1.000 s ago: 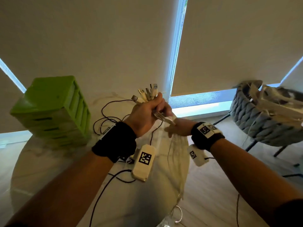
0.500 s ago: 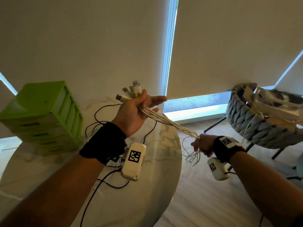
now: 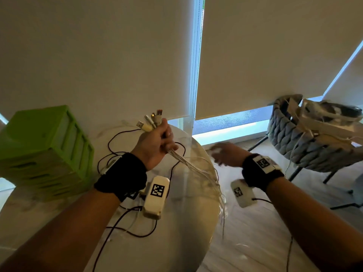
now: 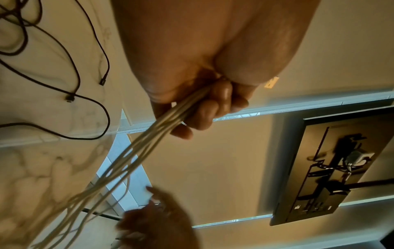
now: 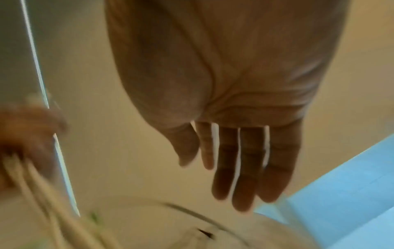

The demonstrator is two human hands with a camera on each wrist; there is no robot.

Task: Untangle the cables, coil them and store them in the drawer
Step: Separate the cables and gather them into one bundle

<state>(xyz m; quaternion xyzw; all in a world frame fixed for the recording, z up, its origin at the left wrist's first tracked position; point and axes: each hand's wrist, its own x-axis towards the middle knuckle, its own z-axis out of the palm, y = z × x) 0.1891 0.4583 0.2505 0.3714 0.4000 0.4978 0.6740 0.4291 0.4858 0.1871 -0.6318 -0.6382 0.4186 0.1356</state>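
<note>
My left hand (image 3: pixel 159 142) grips a bundle of white cables (image 3: pixel 198 167) above the round marble table (image 3: pixel 176 242); their USB plugs (image 3: pixel 151 122) stick up out of the fist. The strands hang loose over the table's right edge. In the left wrist view the fingers (image 4: pixel 213 107) curl round the white cables (image 4: pixel 136 155). My right hand (image 3: pixel 224 154) hovers blurred to the right of the bundle, holding nothing; in the right wrist view its fingers (image 5: pixel 245 168) are straight and spread. Black cables (image 3: pixel 121 152) lie tangled on the table. A green drawer unit (image 3: pixel 43 152) stands at the left.
A grey woven chair (image 3: pixel 306 146) with clutter on it stands at the right on the wooden floor. Roller blinds cover the windows behind the table. A black wire trails from each wrist camera.
My right hand has let go of the white cables' lower ends and moved up toward the left hand. The freed strands now hang slack over the table edge.
</note>
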